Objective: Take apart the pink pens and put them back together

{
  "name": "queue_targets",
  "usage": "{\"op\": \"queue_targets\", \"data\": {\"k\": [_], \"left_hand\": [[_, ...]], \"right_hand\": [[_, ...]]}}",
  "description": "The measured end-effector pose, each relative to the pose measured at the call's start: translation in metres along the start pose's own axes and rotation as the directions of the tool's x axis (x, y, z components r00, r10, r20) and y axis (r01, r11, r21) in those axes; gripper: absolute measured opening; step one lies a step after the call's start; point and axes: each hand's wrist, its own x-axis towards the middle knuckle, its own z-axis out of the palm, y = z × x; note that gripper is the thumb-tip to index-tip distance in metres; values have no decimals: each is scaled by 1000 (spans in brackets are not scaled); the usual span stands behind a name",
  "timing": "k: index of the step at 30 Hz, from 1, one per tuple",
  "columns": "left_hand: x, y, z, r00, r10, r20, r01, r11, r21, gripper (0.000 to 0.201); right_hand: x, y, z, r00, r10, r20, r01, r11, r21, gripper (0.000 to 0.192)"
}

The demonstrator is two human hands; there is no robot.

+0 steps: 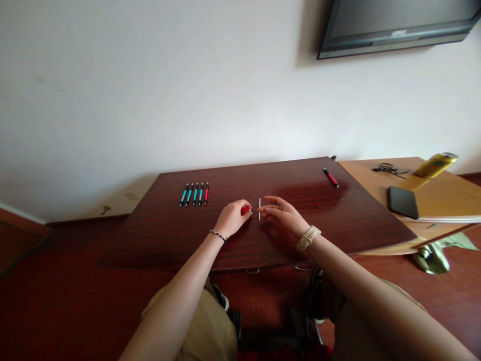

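Note:
My left hand (233, 217) is closed around a red pen barrel (245, 210), most of it hidden by the fingers. Just to its right is a thin white pen refill (259, 202), pointing away from me. My right hand (281, 214) is at the refill, fingers stretched and apart, the lower fingertips overlapping its middle. Whether they touch it I cannot tell. On the dark wooden desk (158, 235), left of my hands, lies a neat row of teal-and-black pens (189, 195) ending in a pink-and-black pen (206, 194).
Another red-and-black pen (331, 177) lies at the desk's far right. Beyond it, a lighter wooden cabinet (458, 195) carries a black flat case (403, 202), a dark cable (391, 169) and a yellow can (436, 165). A television (398, 25) hangs above.

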Motion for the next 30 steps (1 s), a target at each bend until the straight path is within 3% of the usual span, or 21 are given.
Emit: {"op": "queue_targets", "data": {"k": [10, 20, 30], "left_hand": [[16, -4, 14, 993, -118, 2, 118, 991, 56, 9], [17, -7, 10, 986, -160, 52, 162, 986, -42, 15], [18, 4, 12, 978, -208, 7, 208, 978, 12, 7]], "right_hand": [[-3, -6, -12, 998, -35, -55, 34, 999, -24, 52], [-7, -12, -22, 994, -39, -98, 38, 999, -13, 53], [-10, -14, -24, 994, -41, -98, 39, 999, -31, 55]]}}
